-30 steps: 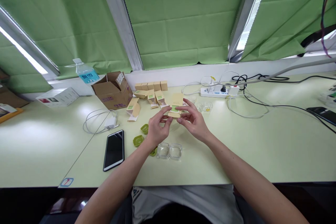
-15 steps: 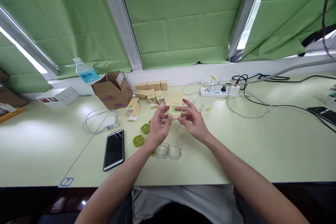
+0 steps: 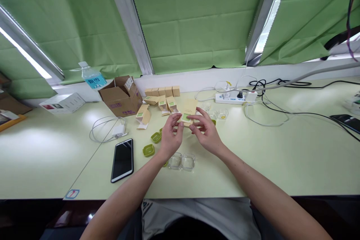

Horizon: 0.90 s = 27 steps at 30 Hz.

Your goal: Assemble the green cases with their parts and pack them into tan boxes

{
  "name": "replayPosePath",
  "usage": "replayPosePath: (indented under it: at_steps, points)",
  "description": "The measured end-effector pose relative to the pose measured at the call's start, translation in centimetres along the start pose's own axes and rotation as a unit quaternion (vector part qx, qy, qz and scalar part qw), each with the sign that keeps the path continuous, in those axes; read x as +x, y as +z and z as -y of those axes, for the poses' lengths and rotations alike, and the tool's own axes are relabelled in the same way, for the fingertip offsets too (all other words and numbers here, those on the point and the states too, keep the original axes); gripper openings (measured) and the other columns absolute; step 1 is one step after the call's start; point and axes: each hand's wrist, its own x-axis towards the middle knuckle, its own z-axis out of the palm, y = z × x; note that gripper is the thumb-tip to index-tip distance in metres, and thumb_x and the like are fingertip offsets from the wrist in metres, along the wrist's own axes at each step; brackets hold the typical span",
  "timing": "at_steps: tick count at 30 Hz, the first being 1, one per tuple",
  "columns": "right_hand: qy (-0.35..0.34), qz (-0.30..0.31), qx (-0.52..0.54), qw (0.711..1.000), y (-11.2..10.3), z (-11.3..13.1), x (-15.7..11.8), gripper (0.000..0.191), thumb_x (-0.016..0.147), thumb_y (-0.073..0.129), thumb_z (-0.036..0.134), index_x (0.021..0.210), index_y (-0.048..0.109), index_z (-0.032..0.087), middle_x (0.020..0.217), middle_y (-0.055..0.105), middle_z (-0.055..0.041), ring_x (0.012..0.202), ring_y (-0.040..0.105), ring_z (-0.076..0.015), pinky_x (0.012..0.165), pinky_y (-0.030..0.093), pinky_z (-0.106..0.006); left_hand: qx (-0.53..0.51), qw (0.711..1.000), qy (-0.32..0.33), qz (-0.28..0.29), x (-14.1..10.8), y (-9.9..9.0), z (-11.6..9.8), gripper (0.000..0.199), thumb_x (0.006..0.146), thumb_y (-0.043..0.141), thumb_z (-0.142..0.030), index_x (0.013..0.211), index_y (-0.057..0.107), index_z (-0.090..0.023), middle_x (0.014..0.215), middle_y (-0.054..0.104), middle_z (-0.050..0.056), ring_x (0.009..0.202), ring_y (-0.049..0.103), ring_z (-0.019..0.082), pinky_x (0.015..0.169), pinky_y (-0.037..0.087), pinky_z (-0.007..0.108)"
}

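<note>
Between my two hands, above the middle of the table, is a small pale-yellow carton (image 3: 190,106) with a green square on its front. My left hand (image 3: 172,132) grips its left side, thumb at the lower edge. My right hand (image 3: 206,130) holds the right side, with a fingertip on the green square. Green lids (image 3: 149,150) lie to the left of my left wrist, some partly hidden by it. Two clear square containers (image 3: 188,161) stand between my forearms. Behind my right hand are more clear containers (image 3: 223,113), and a bit of green shows beside its fingers.
Opened small cartons (image 3: 143,116) lie left of my hands, with a row of closed cartons (image 3: 162,91) behind. A brown cardboard box (image 3: 120,101), a phone (image 3: 122,160) and a white charger (image 3: 118,130) are at left. A power strip (image 3: 230,99) with cables sits at back right.
The carton in my hands has tilted slightly back and my right-hand fingers have shifted a little on it. The things on the table stay where they were.
</note>
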Motion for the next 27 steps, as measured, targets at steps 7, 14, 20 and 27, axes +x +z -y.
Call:
replayPosePath:
  at_steps: [7, 14, 20, 27]
  points:
    - [-0.029, -0.014, -0.018, 0.999, -0.25, 0.80, -0.20, 0.042, 0.091, 0.083, 0.051, 0.130, 0.076, 0.037, 0.177, 0.030, -0.0080, 0.095, 0.077, -0.0204, 0.084, 0.071, -0.045, 0.054, 0.995, 0.079, 0.010, -0.17, -0.32, -0.18, 0.035, 0.106, 0.063, -0.040, 0.137, 0.063, -0.023, 0.134, 0.073, 0.014, 0.110, 0.077, 0.022, 0.081, 0.067, 0.030]
    - [-0.050, -0.029, -0.023, 0.998, -0.20, 0.82, -0.19, 0.036, 0.095, 0.078, 0.050, 0.127, 0.079, 0.035, 0.178, 0.030, -0.0086, 0.090, 0.077, -0.0194, 0.084, 0.071, -0.046, 0.079, 0.989, 0.121, -0.009, -0.30, -0.30, 0.19, 0.037, 0.104, 0.067, -0.040, 0.136, 0.068, -0.023, 0.125, 0.078, 0.011, 0.097, 0.077, 0.018, 0.078, 0.069, 0.029]
    - [-0.064, -0.047, -0.041, 0.996, -0.03, 0.64, -0.26, 0.030, 0.098, 0.075, 0.046, 0.126, 0.080, 0.036, 0.177, 0.032, -0.0069, 0.089, 0.078, -0.0208, 0.075, 0.071, -0.044, 0.073, 0.989, 0.125, -0.027, -0.61, 0.03, 0.55, 0.035, 0.105, 0.066, -0.038, 0.136, 0.069, -0.021, 0.125, 0.080, 0.012, 0.095, 0.079, 0.017, 0.080, 0.070, 0.029]
    - [-0.066, -0.035, -0.032, 0.997, -0.19, 0.88, -0.23, 0.044, 0.100, 0.072, 0.047, 0.143, 0.069, 0.041, 0.178, 0.030, -0.0063, 0.098, 0.078, -0.0236, 0.090, 0.072, -0.050, 0.074, 0.990, 0.120, -0.019, -0.49, -0.03, 0.02, 0.044, 0.106, 0.064, -0.036, 0.149, 0.064, -0.023, 0.138, 0.077, 0.013, 0.118, 0.080, 0.025, 0.086, 0.071, 0.032]
